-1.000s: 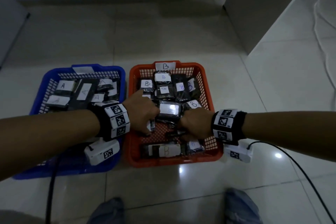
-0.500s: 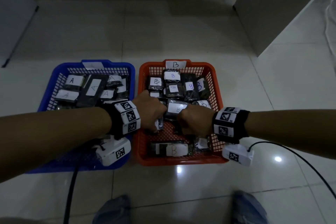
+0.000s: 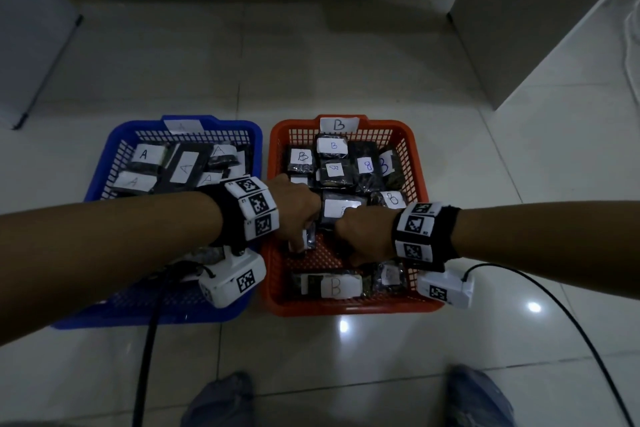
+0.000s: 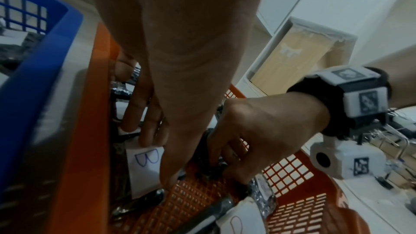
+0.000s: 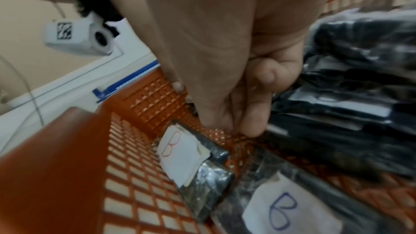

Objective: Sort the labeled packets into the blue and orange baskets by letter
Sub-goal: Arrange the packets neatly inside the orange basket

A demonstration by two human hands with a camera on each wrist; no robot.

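Both hands down in the orange basket (image 3: 420, 184), centre of frame.
Left hand (image 3: 294, 210) pinching a B-labelled packet (image 4: 145, 165); right hand (image 3: 363, 234) curled on a dark packet (image 4: 209, 166). A-labelled packets (image 3: 180, 166) in blue basket (image 3: 114, 149), left.

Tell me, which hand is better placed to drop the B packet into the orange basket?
Left, probably: the left hand already pinches the B packet inside the orange basket, while the right hand touches another dark packet.
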